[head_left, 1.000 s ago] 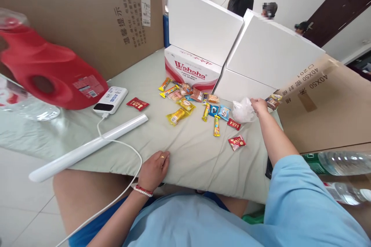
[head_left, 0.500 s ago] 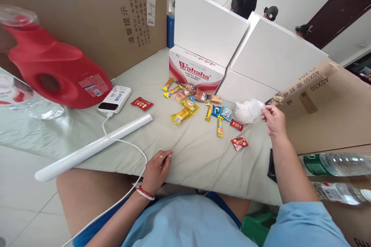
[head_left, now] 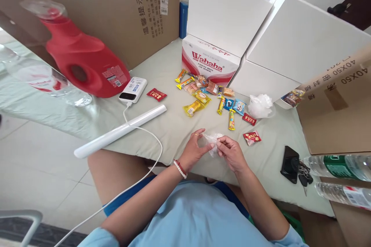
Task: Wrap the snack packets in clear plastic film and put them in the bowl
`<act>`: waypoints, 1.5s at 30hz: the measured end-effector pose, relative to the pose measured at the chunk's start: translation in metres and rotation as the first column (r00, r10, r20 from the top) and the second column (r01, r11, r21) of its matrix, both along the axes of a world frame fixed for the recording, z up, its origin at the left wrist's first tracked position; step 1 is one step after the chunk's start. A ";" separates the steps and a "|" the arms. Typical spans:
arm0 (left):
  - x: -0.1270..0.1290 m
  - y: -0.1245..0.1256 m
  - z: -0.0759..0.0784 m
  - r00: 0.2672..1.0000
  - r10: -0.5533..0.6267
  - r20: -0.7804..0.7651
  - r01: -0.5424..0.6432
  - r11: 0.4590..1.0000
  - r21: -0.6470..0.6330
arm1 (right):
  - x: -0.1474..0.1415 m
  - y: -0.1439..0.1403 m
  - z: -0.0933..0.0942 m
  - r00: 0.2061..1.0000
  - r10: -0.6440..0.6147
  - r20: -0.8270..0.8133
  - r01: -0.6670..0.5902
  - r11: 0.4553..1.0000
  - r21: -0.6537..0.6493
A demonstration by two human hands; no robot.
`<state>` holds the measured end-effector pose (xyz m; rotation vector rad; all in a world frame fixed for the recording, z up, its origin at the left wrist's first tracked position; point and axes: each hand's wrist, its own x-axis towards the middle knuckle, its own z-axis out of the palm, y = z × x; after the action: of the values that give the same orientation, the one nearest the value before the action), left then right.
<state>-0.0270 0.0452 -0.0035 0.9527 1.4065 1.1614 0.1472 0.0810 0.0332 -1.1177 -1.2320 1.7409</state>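
Note:
My right hand (head_left: 232, 153) pinches a crumpled piece of thin clear plastic (head_left: 215, 138) above the front of the table. Whether it is a bag or a glove I cannot tell. My left hand (head_left: 194, 148), with a ring and a bracelet, is at the plastic's left side. Its thumb and forefinger are apart, with the thumb tip against the plastic. Beyond both hands lie several wrapped snacks (head_left: 198, 107), among them yellow, blue and red packets. A bunched pile of similar thin plastic (head_left: 260, 106) sits to the right of them.
At the left stand a red jug (head_left: 87, 61), a clear bottle (head_left: 43, 79), a white power bank (head_left: 133, 90) with its cable, and a white tube (head_left: 121, 131). White boxes (head_left: 220, 11) wall the back. A phone (head_left: 290, 164), keys and bottles (head_left: 344, 166) are at the right. People are behind.
My right hand has come from the plastic pile to the front middle, bringing a piece of thin plastic. My left hand has lifted and moved right to meet it. The view has shifted.

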 end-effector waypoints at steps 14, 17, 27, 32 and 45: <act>-0.016 -0.029 0.004 0.992 0.126 -0.001 -0.125 0.985 -0.123 | 0.002 -0.005 -0.008 0.939 -0.017 0.343 -0.072 0.966 0.247; -0.034 -0.035 0.000 0.981 0.184 -0.057 -0.190 0.973 -0.130 | 0.009 0.010 -0.019 0.720 -0.091 0.688 -0.254 0.888 0.383; -0.070 -0.087 0.008 0.919 0.369 -0.141 -0.392 0.894 -0.216 | 0.066 0.080 -0.017 0.658 -0.442 0.609 -0.068 0.771 0.634; -0.074 -0.103 0.004 0.928 0.368 0.051 -0.341 0.898 -0.278 | 0.142 0.197 0.051 0.156 -0.826 0.541 0.296 0.562 0.773; -0.054 -0.080 0.011 0.887 0.399 0.234 -0.366 0.915 -0.172 | 0.064 0.115 0.039 0.655 -0.514 0.554 0.050 0.761 0.647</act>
<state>-0.0807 -0.0348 0.0079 0.4165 1.4638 1.4151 0.2111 0.1959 0.0726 -1.5360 -1.7472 0.5367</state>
